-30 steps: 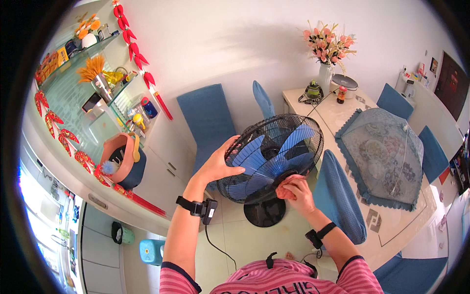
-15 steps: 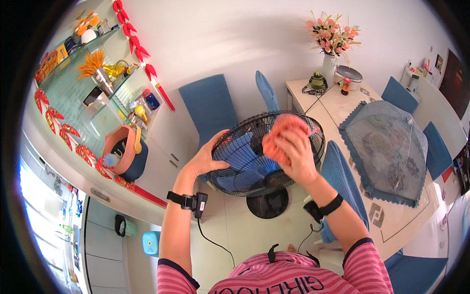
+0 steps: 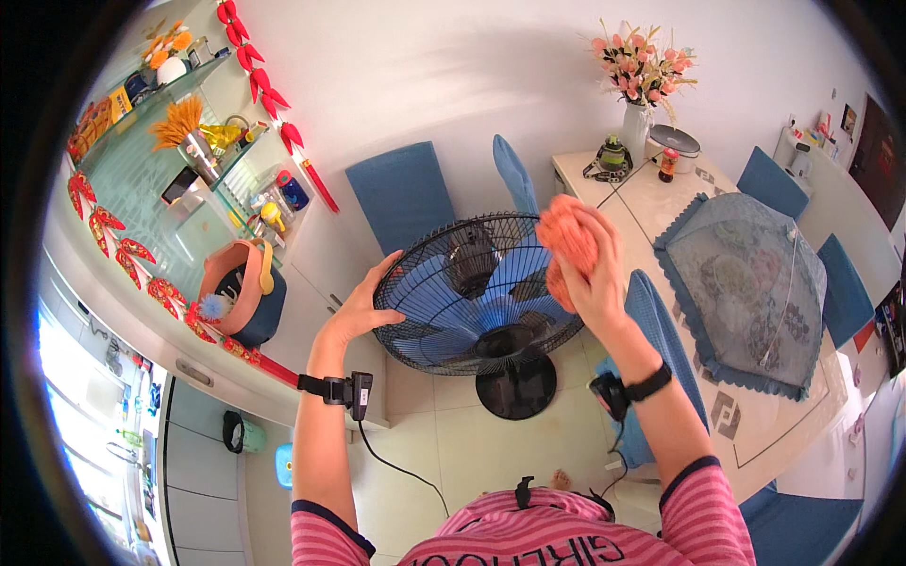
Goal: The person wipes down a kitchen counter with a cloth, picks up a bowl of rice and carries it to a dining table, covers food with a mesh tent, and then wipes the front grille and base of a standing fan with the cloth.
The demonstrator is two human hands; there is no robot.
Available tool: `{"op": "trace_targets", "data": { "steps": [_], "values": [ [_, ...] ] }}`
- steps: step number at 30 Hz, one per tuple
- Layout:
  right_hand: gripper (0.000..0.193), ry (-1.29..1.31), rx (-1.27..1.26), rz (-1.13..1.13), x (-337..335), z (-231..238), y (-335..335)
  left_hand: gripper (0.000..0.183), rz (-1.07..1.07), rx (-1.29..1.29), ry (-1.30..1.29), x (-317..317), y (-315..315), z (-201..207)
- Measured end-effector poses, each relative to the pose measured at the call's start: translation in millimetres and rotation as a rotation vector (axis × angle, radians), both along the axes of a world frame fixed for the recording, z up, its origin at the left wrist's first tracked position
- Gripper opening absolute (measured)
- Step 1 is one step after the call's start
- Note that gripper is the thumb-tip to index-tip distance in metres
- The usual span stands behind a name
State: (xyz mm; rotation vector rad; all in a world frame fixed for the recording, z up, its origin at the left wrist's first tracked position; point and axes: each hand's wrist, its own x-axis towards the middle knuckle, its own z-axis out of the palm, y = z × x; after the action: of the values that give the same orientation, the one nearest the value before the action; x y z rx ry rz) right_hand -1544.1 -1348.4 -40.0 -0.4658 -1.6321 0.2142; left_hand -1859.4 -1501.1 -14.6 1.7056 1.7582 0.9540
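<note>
Standing on the floor (image 3: pixel 451 415), the fan (image 3: pixel 479 300) could be tipped by one-sided pressure: it is held at one edge by the left hand (image 3: pixel 355 309), fingers parted round it; a cloth (image 3: pixel 568 240) is clutched by the right hand (image 3: pixel 598 285), fingers curled.

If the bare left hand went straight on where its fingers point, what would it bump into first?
Probably the round, black wire fan guard. The left hand seems to touch its rim, so there's hardly any free way, though depth is hard to judge.
</note>
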Motion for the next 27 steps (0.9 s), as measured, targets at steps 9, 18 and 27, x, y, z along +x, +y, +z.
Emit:
{"op": "trace_targets", "data": {
  "steps": [9,18,27],
  "values": [
    [0.052,-0.233,0.116,-0.013,-6,-41,-14,0.101,-0.041,0.227,0.368,65,2,24],
    [0.043,-0.406,0.056,0.196,18,-174,-30,0.086,0.049,0.256,0.4,81,26,28],
    [0.044,0.125,-0.173,-0.021,26,-31,25,0.089,0.016,0.187,0.383,86,18,31]
  ]
}}
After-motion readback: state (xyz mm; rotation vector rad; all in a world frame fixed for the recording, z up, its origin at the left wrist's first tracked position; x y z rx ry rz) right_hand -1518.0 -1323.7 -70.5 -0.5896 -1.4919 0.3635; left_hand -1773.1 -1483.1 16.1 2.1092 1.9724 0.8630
